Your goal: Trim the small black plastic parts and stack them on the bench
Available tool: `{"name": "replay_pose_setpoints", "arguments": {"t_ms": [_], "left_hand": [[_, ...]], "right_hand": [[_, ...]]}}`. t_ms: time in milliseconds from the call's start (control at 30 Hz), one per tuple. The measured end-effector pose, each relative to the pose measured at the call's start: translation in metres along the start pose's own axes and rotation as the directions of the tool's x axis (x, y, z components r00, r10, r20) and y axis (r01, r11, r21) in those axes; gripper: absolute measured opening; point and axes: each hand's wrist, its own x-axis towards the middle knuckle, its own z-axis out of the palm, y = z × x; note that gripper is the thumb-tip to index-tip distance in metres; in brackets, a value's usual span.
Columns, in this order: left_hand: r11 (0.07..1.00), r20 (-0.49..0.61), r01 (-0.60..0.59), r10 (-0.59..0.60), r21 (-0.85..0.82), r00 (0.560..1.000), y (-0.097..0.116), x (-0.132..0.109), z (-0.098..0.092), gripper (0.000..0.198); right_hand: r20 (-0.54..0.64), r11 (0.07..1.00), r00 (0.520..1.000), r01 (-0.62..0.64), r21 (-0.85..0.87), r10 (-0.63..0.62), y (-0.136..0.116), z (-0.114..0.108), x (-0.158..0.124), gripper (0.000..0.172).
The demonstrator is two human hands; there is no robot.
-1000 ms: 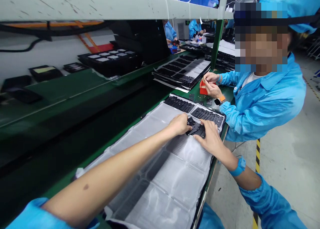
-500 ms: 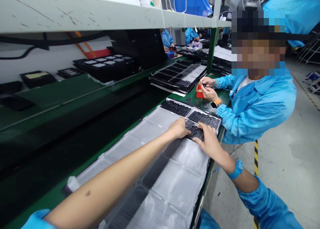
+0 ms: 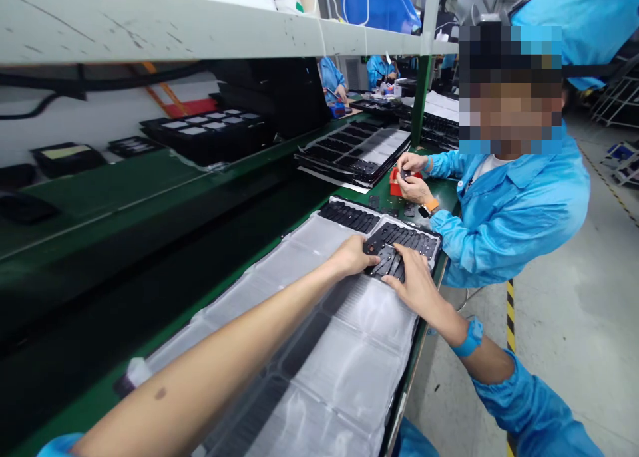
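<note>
My left hand and my right hand reach far across a long black tray covered with white foam sheets. Both hands meet over a small pile of flat black parts lying at the far end of the tray. My left fingers curl at the pile's left edge. My right fingers lie spread and flat on the pile. Just beyond them, two open compartments hold rows of the same black parts. A blue band sits on my right wrist.
A co-worker in a blue smock sits at the far right, both hands at a small red box. Stacked black trays lie behind it. A green conveyor runs along the left under a white shelf. More workers sit far back.
The pile of black parts has slid slightly toward the open compartments under my hands, and my right fingers have spread flatter on it. The view has shifted a little.
</note>
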Motion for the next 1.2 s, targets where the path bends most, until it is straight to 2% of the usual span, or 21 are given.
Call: {"name": "replay_pose_setpoints", "arguments": {"t_ms": [200,433,633,833,1033,1200], "left_hand": [[0.994,-0.053,-0.005,0.011,0.112,0.999,0.002,0.002,-0.006,0.026],[0.991,-0.063,-0.027,0.036,0.129,0.997,-0.002,0.003,-0.006,0.028],[0.972,-0.061,-0.053,0.069,0.230,0.996,0.006,-0.003,-0.004,0.026],[0.941,-0.078,-0.031,0.061,0.337,0.995,0.012,-0.009,-0.005,0.025],[0.942,-0.082,-0.020,0.051,0.336,0.995,0.013,-0.008,-0.005,0.026],[0.955,-0.086,0.009,0.018,0.296,0.996,0.014,-0.011,-0.005,0.027]], "right_hand": [[0.014,1.000,1.000,0.003,0.002,-0.003,0.000,-0.002,0.000,0.070],[0.025,0.999,1.000,-0.016,0.031,0.015,0.000,-0.004,0.001,0.072],[0.022,0.997,0.999,-0.040,0.068,0.038,0.004,-0.013,0.000,0.075],[0.034,0.994,0.999,-0.019,0.107,0.015,0.003,-0.010,0.000,0.074],[0.024,0.990,1.000,0.009,0.141,-0.012,0.004,-0.005,0.002,0.076],[0.014,0.990,1.000,0.018,0.138,-0.021,0.007,-0.005,0.001,0.068]]}}
